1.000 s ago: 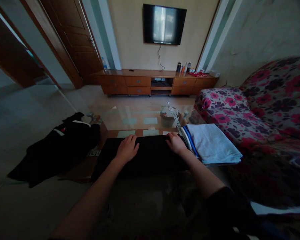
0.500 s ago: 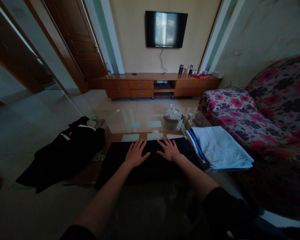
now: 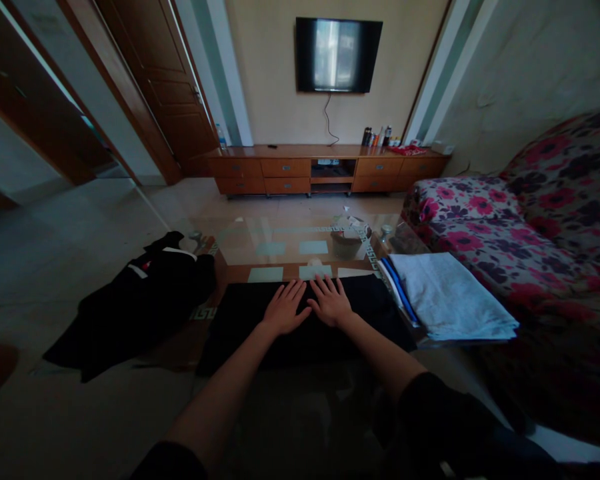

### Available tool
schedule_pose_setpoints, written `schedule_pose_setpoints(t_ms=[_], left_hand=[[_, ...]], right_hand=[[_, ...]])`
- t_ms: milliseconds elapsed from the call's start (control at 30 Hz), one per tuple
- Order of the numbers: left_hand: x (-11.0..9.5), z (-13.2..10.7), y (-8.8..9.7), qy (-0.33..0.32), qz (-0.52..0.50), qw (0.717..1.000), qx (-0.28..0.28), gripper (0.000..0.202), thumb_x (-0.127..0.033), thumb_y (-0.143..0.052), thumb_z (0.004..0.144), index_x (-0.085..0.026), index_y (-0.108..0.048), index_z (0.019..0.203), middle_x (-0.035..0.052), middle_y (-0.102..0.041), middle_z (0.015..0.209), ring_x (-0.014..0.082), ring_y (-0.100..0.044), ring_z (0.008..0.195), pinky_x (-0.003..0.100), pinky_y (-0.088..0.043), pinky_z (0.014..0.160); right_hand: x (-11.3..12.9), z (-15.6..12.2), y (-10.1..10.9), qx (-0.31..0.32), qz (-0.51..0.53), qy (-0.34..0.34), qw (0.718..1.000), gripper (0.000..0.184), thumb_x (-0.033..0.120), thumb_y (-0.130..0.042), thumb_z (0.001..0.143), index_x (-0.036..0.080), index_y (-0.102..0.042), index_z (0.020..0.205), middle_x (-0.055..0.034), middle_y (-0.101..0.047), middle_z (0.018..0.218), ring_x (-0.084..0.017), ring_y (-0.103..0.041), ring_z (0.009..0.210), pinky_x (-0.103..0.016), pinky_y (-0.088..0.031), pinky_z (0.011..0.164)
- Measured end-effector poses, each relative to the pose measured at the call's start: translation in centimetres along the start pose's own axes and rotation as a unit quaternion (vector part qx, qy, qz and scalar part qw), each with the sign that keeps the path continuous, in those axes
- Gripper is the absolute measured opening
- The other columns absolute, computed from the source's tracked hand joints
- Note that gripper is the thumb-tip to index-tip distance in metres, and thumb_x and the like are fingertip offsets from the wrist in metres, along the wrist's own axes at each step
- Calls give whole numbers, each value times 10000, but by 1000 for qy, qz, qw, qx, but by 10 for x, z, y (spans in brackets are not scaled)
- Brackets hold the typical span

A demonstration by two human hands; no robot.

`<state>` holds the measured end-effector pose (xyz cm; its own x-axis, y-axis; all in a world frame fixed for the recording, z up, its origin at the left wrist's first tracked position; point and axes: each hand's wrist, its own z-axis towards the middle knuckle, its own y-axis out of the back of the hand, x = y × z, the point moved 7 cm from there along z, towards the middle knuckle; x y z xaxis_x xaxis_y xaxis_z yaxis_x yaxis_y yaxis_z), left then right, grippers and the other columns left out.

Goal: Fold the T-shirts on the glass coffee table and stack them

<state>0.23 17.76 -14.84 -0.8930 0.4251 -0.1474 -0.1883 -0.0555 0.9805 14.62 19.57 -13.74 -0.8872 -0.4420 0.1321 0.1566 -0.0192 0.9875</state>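
Note:
A black folded garment [image 3: 240, 313] lies flat on the glass coffee table [image 3: 280, 237] in front of me. My left hand [image 3: 284, 309] and my right hand [image 3: 330, 301] rest palm down on its middle, side by side and nearly touching, fingers stretched out and spread. Neither hand holds anything. To the right of the garment lies a stack of folded clothes [image 3: 450, 297] with a pale grey piece on top and blue-and-white edges below.
A crumpled black garment [image 3: 140, 293] with white trim hangs over the table's left end. A small bowl [image 3: 346, 241] stands at the far side. A floral sofa [image 3: 530, 227] fills the right. A wooden TV cabinet [image 3: 325, 167] and wall TV [image 3: 337, 55] stand beyond.
Both hands slid inward from the ends of the black garment to its middle and their fingers opened flat. The view shifted slightly left.

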Motion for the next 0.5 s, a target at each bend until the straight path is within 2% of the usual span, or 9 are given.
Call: schedule_pose_setpoints(t_ms=[167, 300, 433, 500], left_hand=[[7, 0, 3, 37, 10, 999, -20, 593, -484, -276, 1041, -310, -312, 1607, -6, -232, 1701, 226, -171, 1574, 454, -178, 1273], [15, -2, 5, 46, 11, 999, -11, 640, -522, -287, 1030, -266, -290, 1617, 19, -244, 1698, 220, -170, 1574, 433, -183, 1274], [43, -12, 16, 129, 38, 990, -48, 713, -546, -272, 1020, -160, -278, 1618, 105, -268, 1684, 247, -164, 1576, 444, -143, 1280], [56, -19, 16, 164, 47, 984, -51, 743, -571, -287, 1008, -139, -288, 1612, 128, -268, 1680, 271, -161, 1576, 470, -140, 1276]], right_hand=[[5, 0, 3, -7, 2, 9, 1000, 700, 580, -258, 1044, 200, -287, 1630, -78, -154, 1704, -255, -108, 1580, -474, -54, 1269], [1, 1, 7, 26, 17, 20, 999, 727, 617, -246, 1035, 208, -269, 1636, -72, -160, 1704, -251, -123, 1578, -456, -62, 1271], [-31, -3, 21, 2, 6, -37, 999, 772, 620, -239, 1032, 166, -182, 1654, -85, -77, 1715, -252, -43, 1586, -456, -56, 1270], [-47, -8, 19, 6, -6, -67, 998, 769, 617, -254, 1029, 174, -182, 1654, -86, -88, 1715, -262, -29, 1587, -475, -43, 1267]])
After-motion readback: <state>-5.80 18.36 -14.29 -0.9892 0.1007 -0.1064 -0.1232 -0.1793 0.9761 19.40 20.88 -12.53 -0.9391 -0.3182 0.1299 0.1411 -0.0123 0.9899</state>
